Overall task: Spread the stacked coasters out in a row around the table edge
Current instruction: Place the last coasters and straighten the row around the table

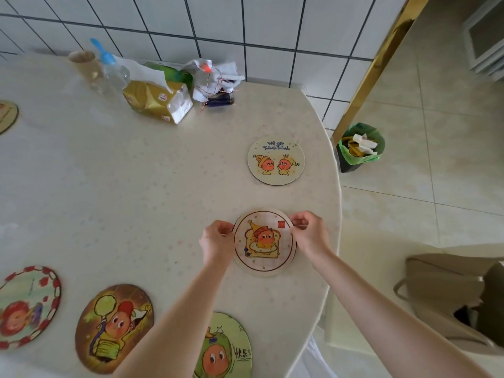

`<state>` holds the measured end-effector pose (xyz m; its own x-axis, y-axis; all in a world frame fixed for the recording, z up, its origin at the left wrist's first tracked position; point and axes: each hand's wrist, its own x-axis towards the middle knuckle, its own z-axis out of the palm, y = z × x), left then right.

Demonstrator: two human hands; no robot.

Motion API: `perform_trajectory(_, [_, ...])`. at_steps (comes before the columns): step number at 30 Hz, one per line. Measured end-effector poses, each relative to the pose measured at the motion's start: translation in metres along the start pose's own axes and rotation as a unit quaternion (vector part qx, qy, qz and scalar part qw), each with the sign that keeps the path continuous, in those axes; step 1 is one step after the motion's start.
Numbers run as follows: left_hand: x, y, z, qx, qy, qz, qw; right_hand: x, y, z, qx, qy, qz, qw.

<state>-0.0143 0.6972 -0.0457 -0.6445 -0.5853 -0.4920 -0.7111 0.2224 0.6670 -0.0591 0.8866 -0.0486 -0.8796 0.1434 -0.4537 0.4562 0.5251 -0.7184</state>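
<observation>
A round toast-cartoon coaster [264, 242] lies near the right edge of the cream table [131, 186]. My left hand [216, 242] pinches its left rim and my right hand [311, 236] pinches its upper right rim. A second edge shows behind its top, so it may be more than one coaster. Other coasters lie singly around the table edge: a "we are" coaster [276, 160] further back, a green one [226, 350] under my left forearm, a brown lantern one [114, 327], a red-bordered one [27, 306] and one [6, 115] at the far left.
At the back by the tiled wall stand a paper cup [84, 64], a clear bottle with a blue cap [113, 72], a gold tissue pack [158, 100] and a crumpled bag [215, 80]. A green-lined bin [360, 147] and a beige bag [450, 298] sit on the floor to the right.
</observation>
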Motion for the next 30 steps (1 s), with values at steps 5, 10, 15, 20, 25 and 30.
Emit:
perform_trajectory(5, [0.000, -0.003, -0.004, 0.008, -0.013, 0.006, 1.000, 0.006, 0.001, -0.001, -0.031, 0.004, -0.005, 0.999])
perform_trajectory(10, [-0.008, -0.018, -0.015, 0.020, -0.034, 0.021, 0.999, -0.014, 0.007, -0.005, -0.070, 0.019, -0.038, 0.997])
perform_trajectory(15, [-0.019, -0.061, -0.054, 0.039, -0.048, 0.043, 0.997, -0.069, 0.016, 0.025, -0.042, -0.003, -0.043, 0.998])
perform_trajectory(20, [-0.025, -0.124, -0.124, 0.068, -0.046, 0.072, 0.994, -0.145, 0.035, 0.079, -0.033, -0.016, -0.016, 0.999])
perform_trajectory(25, [-0.030, -0.196, -0.201, 0.123, 0.007, 0.137, 0.983, -0.222, 0.060, 0.112, -0.080, 0.041, 0.059, 0.994])
perform_trajectory(30, [-0.028, -0.249, -0.247, 0.141, 0.031, 0.092, 0.985, -0.261, 0.061, 0.127, -0.094, 0.089, 0.114, 0.985])
